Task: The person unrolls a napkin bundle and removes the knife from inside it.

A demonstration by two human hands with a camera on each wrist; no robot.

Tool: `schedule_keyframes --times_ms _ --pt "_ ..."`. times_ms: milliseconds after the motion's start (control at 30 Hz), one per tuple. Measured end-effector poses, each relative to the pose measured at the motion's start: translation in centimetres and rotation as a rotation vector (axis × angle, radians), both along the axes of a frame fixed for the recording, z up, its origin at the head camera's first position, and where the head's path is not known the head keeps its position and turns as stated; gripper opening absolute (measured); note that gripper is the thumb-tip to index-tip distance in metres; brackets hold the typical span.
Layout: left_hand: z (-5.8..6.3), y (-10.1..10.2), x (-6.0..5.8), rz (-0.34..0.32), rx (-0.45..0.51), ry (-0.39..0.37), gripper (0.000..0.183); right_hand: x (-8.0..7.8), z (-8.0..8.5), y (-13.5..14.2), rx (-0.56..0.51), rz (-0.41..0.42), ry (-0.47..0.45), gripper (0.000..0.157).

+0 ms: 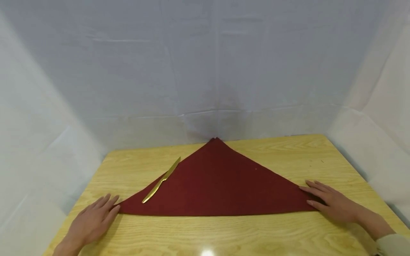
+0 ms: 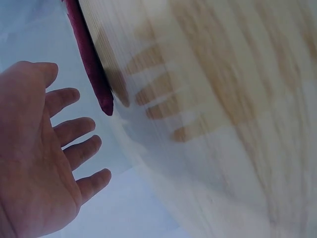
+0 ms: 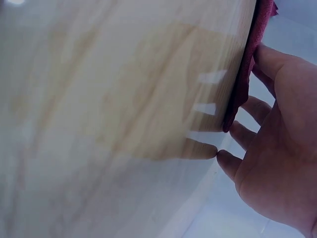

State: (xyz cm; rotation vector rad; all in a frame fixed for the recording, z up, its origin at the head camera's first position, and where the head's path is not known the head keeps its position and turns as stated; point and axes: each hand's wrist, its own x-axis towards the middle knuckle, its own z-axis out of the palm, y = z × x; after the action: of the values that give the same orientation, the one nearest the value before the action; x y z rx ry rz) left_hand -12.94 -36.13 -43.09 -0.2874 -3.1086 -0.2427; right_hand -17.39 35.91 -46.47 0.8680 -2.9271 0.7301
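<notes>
A dark red cloth napkin [image 1: 221, 188] lies folded in a triangle, its tip pointing away from me and its long folded edge toward me. A gold table knife [image 1: 161, 180] rests slantwise across its left sloping edge. My left hand [image 1: 91, 220] is at the left corner, and in the left wrist view its spread fingers [image 2: 74, 130] show a gap from the cloth. At the right corner, my right hand [image 1: 336, 202] touches the napkin with extended fingers; the right wrist view shows the fingertips and thumb right at the cloth's edge [image 3: 252, 54].
The light wooden table [image 1: 205, 234] is bounded by a white sheet [image 1: 205, 71] behind and by sheets at both sides. The napkin's far tip reaches the table's back edge. A bright reflection shows at the table's front.
</notes>
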Motion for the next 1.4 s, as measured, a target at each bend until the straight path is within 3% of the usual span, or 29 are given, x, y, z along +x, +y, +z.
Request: schedule_keyframes --times_ms 200,400,800,1067,1400 --pt "0.2 0.8 -0.4 0.002 0.006 0.006 0.055 0.0 0.3 -0.2 0.022 -0.016 -0.018 0.044" --pt "0.4 1.8 -0.5 -0.025 0.021 0.072 0.052 0.0 0.2 -0.1 0.025 0.005 0.005 0.043" --pt "1.6 5.9 -1.9 -0.097 0.079 0.186 0.046 0.4 -0.1 0.4 0.043 0.030 0.038 0.046" --pt "1.6 8.3 -3.2 -0.060 0.150 0.154 0.049 0.6 -0.6 0.8 0.061 0.069 0.132 0.047" --pt "1.5 9.1 -4.4 -0.045 0.241 0.130 0.043 1.0 -1.1 0.7 0.059 0.121 0.251 0.049"
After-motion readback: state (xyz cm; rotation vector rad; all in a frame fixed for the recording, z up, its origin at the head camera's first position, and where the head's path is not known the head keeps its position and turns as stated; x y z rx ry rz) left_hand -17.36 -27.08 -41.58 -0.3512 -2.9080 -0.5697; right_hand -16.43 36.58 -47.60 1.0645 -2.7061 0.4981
